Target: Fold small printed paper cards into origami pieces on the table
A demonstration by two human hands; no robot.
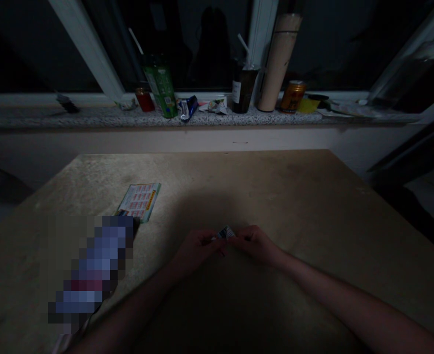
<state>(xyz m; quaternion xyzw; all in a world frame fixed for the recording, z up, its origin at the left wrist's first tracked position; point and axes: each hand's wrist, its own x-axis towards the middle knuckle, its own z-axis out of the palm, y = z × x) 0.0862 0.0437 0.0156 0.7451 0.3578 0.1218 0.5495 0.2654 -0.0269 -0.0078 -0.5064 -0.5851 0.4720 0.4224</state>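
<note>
Near the middle of the table, a small piece of folded printed paper (226, 231) with dark and light markings is held up between both hands. My left hand (198, 247) pinches its left side, thumb toward me. On the opposite side, my right hand (260, 247) is closed on the right edge, its fingers curled. The fingertips of the two hands almost meet, and they cover the lower part of the paper. Dim light hides its finer folds.
The wooden table (276, 191) carries a printed card (140, 199) and a blurred-out, lit object (101, 260) at left. Along the stone windowsill (217, 117) stand a green container (161, 88), a dark cup (243, 91), a tall beige flask (279, 61), an orange can (293, 97) and a red jar (144, 100).
</note>
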